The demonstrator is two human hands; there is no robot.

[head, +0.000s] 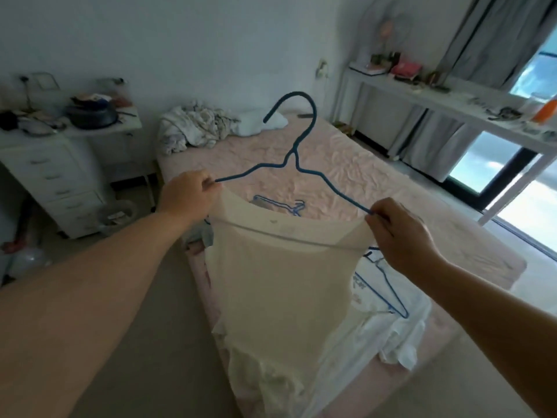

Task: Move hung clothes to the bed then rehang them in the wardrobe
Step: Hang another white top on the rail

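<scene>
Free room and obstacles over the bed (346,164).

The middle and far right of the pink sheet lie bare and open to reach; a crumpled blanket (193,125) and pillow (259,123) block the head end, loose hangers (280,205) and white clothes (388,333) crowd the near end, and the held garment (280,279) screens the space between both arms.

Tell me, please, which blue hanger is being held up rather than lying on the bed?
The large blue hanger carrying the cream garment; both hands pinch its ends.
</scene>
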